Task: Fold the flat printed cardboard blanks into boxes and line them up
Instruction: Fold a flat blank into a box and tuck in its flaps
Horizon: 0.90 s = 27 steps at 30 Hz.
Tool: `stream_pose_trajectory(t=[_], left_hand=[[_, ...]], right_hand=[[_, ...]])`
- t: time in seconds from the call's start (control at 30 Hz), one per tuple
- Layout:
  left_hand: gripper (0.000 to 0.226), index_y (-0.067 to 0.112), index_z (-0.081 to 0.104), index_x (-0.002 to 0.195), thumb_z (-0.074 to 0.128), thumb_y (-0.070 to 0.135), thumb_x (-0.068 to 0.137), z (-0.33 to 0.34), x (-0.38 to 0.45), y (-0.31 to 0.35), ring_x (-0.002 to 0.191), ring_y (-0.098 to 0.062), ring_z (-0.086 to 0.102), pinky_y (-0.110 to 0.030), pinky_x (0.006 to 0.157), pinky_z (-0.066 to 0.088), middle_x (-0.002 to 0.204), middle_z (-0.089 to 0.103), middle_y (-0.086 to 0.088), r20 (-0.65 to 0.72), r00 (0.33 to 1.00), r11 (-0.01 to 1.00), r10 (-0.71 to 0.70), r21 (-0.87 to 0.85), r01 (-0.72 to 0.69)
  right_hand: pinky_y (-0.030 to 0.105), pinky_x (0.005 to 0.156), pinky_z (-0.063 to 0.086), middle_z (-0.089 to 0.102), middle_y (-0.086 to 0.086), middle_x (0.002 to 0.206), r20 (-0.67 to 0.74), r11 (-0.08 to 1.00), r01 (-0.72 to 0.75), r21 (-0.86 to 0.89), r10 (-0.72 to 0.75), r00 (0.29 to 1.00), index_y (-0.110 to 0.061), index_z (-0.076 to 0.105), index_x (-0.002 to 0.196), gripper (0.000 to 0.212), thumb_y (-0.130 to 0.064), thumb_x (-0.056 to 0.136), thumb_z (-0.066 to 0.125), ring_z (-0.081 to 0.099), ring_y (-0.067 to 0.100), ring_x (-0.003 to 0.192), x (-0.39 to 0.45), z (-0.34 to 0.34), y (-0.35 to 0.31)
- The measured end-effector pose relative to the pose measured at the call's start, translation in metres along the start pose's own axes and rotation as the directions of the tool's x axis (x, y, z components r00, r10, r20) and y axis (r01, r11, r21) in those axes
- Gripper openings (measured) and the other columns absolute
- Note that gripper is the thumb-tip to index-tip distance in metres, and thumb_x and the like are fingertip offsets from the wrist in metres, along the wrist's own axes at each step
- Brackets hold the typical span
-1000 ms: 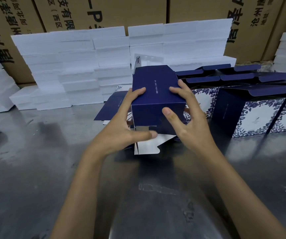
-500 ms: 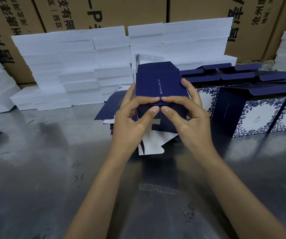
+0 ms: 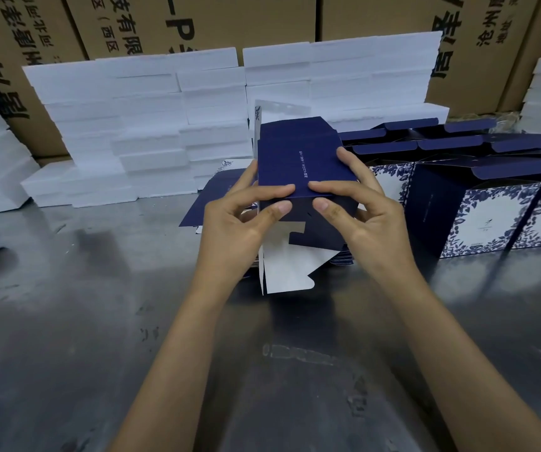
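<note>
Both forearms reach in from the bottom of the view, wrists angled inward, and meet at the half-folded navy box [image 3: 298, 164], held up off the steel table [image 3: 99, 321]. The left hand [image 3: 239, 230] curls round the box's left side, its forefinger laid flat along the top panel near the front edge and its thumb pressing the front flap from below, so the cardboard edge is pinched between them. The right hand [image 3: 363, 216] mirrors it: forefinger on top, thumb under the fold, the other fingers wrapped round the right wall. The two forefingers nearly touch tip to tip at the middle of the edge.

A white-backed flap [image 3: 288, 265] hangs down out of the box bottom, unfolded, toward the table. Under the box lies a stack of flat navy blanks [image 3: 207, 203]. To the right stands a row of finished boxes [image 3: 490, 216], navy sides and white fronts with a blue floral border, lids up.

Writing now: a thin line of small white print runs across the top panel, too small to read. Behind, white foam blocks [image 3: 151, 119] are piled against brown shipping cartons [image 3: 197, 24] with large black Chinese characters; "有限" and "西区" can be read, plus a Latin "P".
</note>
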<state>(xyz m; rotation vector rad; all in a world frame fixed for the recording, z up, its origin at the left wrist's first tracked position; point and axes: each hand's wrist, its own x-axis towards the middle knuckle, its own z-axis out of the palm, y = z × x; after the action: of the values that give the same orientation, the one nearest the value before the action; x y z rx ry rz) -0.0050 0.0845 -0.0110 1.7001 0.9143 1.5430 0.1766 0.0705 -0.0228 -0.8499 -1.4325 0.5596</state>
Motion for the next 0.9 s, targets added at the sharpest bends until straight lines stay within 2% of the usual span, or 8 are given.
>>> stream_pose_trajectory(t=[0.23, 0.3, 0.4, 0.5, 0.57, 0.67, 0.77, 0.9], left_hand=[[0.028, 0.026, 0.078, 0.109, 0.077, 0.012, 0.086, -0.001, 0.001, 0.002, 0.137, -0.006, 0.048, -0.041, 0.107, 0.048, 0.149, 0.052, 0.003, 0.023, 1.0, 1.0, 0.018, 0.004, -0.018], [0.028, 0.028, 0.079, 0.106, 0.077, 0.009, 0.085, -0.005, 0.003, 0.003, 0.136, -0.009, 0.05, -0.038, 0.106, 0.049, 0.142, 0.059, 0.002, -0.049, 0.999, 0.998, 0.017, -0.058, -0.02], [0.027, 0.031, 0.078, 0.102, 0.074, 0.008, 0.088, -0.016, 0.008, 0.002, 0.121, -0.014, 0.064, -0.041, 0.106, 0.05, 0.12, 0.073, -0.001, -0.264, 0.964, 0.989, -0.037, -0.148, -0.002], [0.023, 0.023, 0.073, 0.114, 0.068, 0.012, 0.095, -0.025, 0.009, -0.003, 0.111, -0.022, 0.069, -0.04, 0.099, 0.054, 0.115, 0.074, -0.005, -0.357, 0.92, 0.948, -0.162, -0.314, 0.045], [0.026, 0.02, 0.066, 0.123, 0.063, 0.014, 0.098, -0.024, 0.007, -0.006, 0.106, -0.022, 0.07, -0.035, 0.088, 0.058, 0.117, 0.074, -0.007, -0.334, 0.912, 0.91, -0.238, -0.404, 0.09], [0.032, 0.022, 0.057, 0.132, 0.059, 0.016, 0.101, -0.01, 0.006, -0.009, 0.1, -0.02, 0.071, -0.034, 0.08, 0.059, 0.112, 0.075, 0.0, -0.247, 0.916, 0.882, -0.316, -0.431, 0.188], [0.027, 0.03, 0.057, 0.124, 0.059, 0.017, 0.101, -0.001, 0.005, -0.011, 0.082, -0.013, 0.068, -0.03, 0.076, 0.054, 0.086, 0.076, 0.009, -0.193, 0.938, 0.948, -0.289, -0.197, 0.251], [0.023, 0.021, 0.058, 0.117, 0.067, 0.019, 0.096, 0.0, 0.002, -0.012, 0.047, -0.017, 0.062, -0.027, 0.045, 0.053, 0.059, 0.068, 0.0, -0.005, 0.948, 0.947, -0.318, -0.051, 0.318]], right_hand=[[0.036, 0.114, 0.043, 0.036, -0.008, 0.161, 0.044, 1.0, -0.014, 0.002, 0.014, 0.999, -0.023, 0.072, 0.119, 0.029, -0.009, 0.094, 0.07, 0.04, -0.002, 0.143, 0.003, -0.006, 0.0], [0.026, 0.115, 0.04, 0.03, -0.015, 0.164, 0.076, 0.989, -0.076, 0.13, 0.066, 0.995, -0.03, 0.06, 0.139, 0.045, -0.022, 0.096, 0.069, 0.037, -0.01, 0.141, 0.003, -0.009, 0.0], [0.031, 0.119, 0.034, 0.035, -0.023, 0.158, 0.066, 0.935, -0.231, 0.27, 0.221, 0.973, -0.042, 0.041, 0.151, 0.058, -0.039, 0.098, 0.063, 0.038, -0.005, 0.142, 0.007, -0.015, 0.005], [0.036, 0.12, 0.036, 0.05, -0.006, 0.151, 0.021, 0.905, -0.304, 0.296, 0.313, 0.95, -0.026, 0.046, 0.149, 0.049, -0.011, 0.103, 0.053, 0.049, 0.009, 0.138, 0.009, -0.013, 0.013], [0.028, 0.113, 0.043, 0.058, -0.001, 0.144, 0.083, 0.91, -0.321, 0.263, 0.31, 0.947, -0.019, 0.047, 0.148, 0.052, 0.0, 0.1, 0.055, 0.054, 0.011, 0.134, 0.006, -0.007, 0.015], [0.011, 0.098, 0.047, 0.058, -0.008, 0.144, 0.158, 0.934, -0.288, 0.21, 0.259, 0.953, -0.025, 0.048, 0.146, 0.052, -0.01, 0.098, 0.063, 0.053, 0.0, 0.133, 0.0, 0.003, 0.014], [0.009, 0.102, 0.043, 0.05, -0.025, 0.147, 0.14, 0.961, -0.22, 0.169, 0.197, 0.97, -0.036, 0.043, 0.148, 0.055, -0.028, 0.098, 0.063, 0.044, -0.012, 0.134, 0.0, 0.006, 0.011], [0.009, 0.098, 0.045, 0.055, -0.039, 0.133, 0.069, 0.973, -0.162, 0.162, 0.153, 0.986, -0.037, 0.038, 0.153, 0.067, -0.042, 0.091, 0.063, 0.05, -0.017, 0.125, 0.001, -0.001, 0.006]])
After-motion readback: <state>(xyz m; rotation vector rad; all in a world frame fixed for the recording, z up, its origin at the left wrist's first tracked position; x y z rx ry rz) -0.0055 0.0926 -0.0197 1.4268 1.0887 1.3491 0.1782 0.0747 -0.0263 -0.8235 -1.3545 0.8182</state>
